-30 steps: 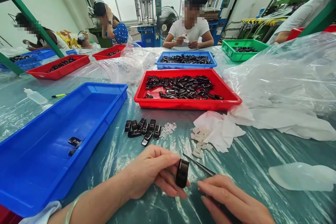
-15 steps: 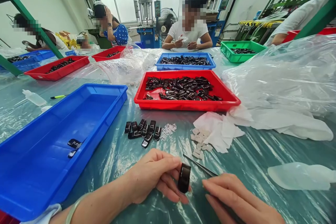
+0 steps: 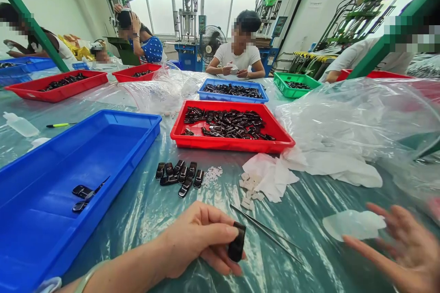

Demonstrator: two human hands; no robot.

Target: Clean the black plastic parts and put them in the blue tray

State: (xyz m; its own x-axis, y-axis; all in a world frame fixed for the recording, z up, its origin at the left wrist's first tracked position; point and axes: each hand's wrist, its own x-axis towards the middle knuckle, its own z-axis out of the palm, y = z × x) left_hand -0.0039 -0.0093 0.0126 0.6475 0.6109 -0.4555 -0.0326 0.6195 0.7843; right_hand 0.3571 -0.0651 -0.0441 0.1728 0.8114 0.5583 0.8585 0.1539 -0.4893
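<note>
The left hand pinches a black part between thumb and fingers, above the table. The right hand is spread, thumb and fingers well apart, beside the bottle; I can't tell whether they touch. Tweezers lie between the hands, with bare sheeting around them. The blue tray's long edge runs left of the left hand.

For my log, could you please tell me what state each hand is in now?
Left hand: closed, holding a black part.
Right hand: open, near the translucent bottle.
</note>
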